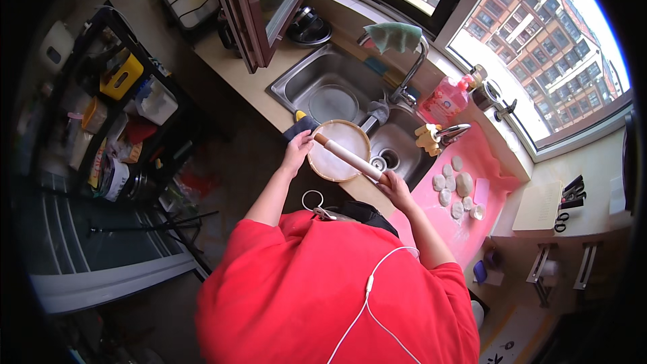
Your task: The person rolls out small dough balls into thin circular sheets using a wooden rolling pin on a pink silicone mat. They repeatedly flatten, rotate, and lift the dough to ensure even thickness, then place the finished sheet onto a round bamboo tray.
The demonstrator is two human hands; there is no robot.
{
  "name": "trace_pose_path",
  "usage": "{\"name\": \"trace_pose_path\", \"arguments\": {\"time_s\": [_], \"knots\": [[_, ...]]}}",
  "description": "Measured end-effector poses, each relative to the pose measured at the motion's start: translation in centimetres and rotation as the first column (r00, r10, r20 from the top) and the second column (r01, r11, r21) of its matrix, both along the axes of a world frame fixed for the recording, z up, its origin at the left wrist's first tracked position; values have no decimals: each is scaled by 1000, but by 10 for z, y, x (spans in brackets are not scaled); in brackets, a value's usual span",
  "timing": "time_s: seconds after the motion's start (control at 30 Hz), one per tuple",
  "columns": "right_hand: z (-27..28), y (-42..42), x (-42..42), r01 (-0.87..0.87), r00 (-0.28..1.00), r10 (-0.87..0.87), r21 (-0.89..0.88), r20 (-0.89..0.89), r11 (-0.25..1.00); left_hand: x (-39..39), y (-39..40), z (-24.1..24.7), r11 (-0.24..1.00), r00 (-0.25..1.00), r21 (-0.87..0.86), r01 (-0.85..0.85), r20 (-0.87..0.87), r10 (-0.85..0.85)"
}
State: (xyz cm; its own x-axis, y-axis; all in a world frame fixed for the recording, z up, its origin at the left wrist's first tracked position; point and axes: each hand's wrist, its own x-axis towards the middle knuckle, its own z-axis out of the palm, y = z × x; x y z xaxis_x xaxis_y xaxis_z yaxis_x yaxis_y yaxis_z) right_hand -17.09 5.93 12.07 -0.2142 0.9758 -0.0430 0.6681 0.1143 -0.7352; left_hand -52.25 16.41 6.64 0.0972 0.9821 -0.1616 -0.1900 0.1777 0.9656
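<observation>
A wooden rolling pin (349,157), pale in the middle with brown handles, slants over a round tray (366,134) with a bamboo-like rim and a whitish inner surface. My right hand (397,191) grips the pin's near-right handle. At the tray's left rim is my left hand (298,152), fingers on the edge and close to the pin's far handle. The tray sits over the front edge of the sink. To the right, several lumps of dough (464,184), one larger than the others, lie on a pink mat (475,154) beside a pink rectangular scraper (481,190).
Behind the tray is a double-bowl steel sink (288,81) with a faucet (420,60) draped in a green cloth (394,38). A pink soap bottle (445,101) stands beside it. An open window sash (252,25) juts over the counter. A knife block (538,207) is at right.
</observation>
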Motion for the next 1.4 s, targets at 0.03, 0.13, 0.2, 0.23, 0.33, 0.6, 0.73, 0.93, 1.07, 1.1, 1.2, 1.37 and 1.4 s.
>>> {"name": "trace_pose_path", "arguments": {"time_s": [0.03, 0.13, 0.2, 0.23, 0.33, 0.6, 0.73, 0.93, 1.07, 1.1, 1.2, 1.37, 1.4], "knots": [[-2, 4, -5, -3, 1000, 3, -26, -17, 1000, -6, 6, 3, 1000, 1000, -2, 28, 5, -28], [0, 9, -22, -2, 999, -4, -113, -48, 994, -18, 17, 16, 990, 987, 14, 143, -82, -142], [1, 9, -31, 13, 998, -22, -150, -56, 989, -26, 28, 13, 969, 966, 2, 248, -76, -248], [-2, 8, -35, 25, 998, -34, -155, -55, 988, -29, 32, 11, 953, 950, -4, 304, -72, -303], [-1, 3, -47, 53, 996, -68, -238, -59, 970, -41, 39, -2, 942, 942, -39, 335, 1, -335], [-13, 5, -53, 43, 997, -62, -341, -47, 939, -56, 27, -26, 935, 933, -36, 353, -62, -354], [-20, 11, -52, 16, 999, -29, -374, -30, 927, -62, 18, -32, 945, 944, -59, 321, -58, -324], [-35, 15, -53, -10, 998, -21, -431, -67, 902, -70, 4, -34, 959, 958, -73, 274, -63, -279], [-44, 15, -51, 31, 991, -81, -409, -105, 912, -73, -2, -38, 960, 958, -96, 264, -91, -273], [-47, 16, -50, 33, 991, -80, -386, -106, 922, -73, -2, -40, 960, 958, -93, 264, -90, -272], [-49, 19, -46, 56, 991, -100, -397, -90, 916, -72, -3, -43, 961, 960, -96, 259, -86, -267], [-54, 22, -43, 121, 983, -168, -424, -75, 898, -71, -7, -45, 960, 962, -133, 246, -89, -259], [-56, 23, -43, 126, 982, -174, -424, -77, 897, -71, -7, -46, 960, 961, -132, 246, -95, -260]]}}
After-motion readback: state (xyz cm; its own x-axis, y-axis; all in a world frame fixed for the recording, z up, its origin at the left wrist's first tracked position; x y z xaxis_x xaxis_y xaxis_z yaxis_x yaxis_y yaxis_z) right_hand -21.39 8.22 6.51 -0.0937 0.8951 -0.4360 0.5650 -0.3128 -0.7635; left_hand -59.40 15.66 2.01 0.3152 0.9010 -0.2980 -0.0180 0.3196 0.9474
